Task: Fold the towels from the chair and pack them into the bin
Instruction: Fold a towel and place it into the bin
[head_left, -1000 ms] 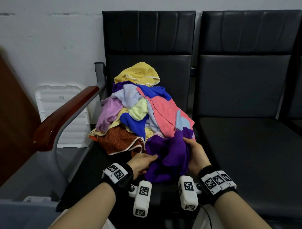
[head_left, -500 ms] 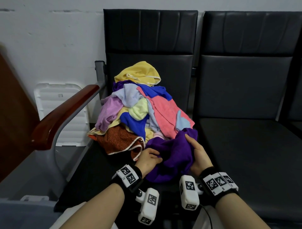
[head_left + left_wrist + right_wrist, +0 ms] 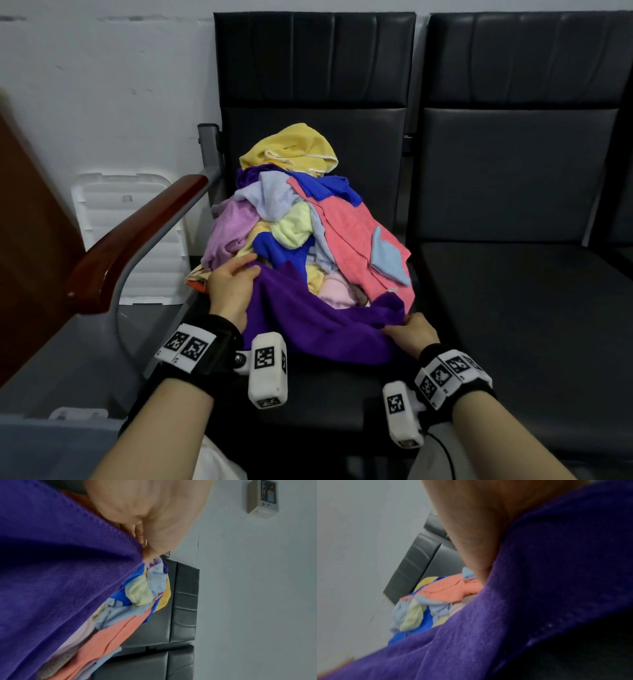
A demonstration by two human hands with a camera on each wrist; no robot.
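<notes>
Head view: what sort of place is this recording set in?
Probably a waiting area or office corridor, not a home. Linked black padded seats stand in a row against a plain white wall, with a wooden armrest on a metal frame. A small wall-mounted device shows in the left wrist view.

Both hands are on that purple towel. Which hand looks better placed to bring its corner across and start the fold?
Probably the left hand. It pinches the purple towel at a corner raised against the pile, free to swing over. The right hand holds its corner low by the seat, better suited as anchor.
</notes>
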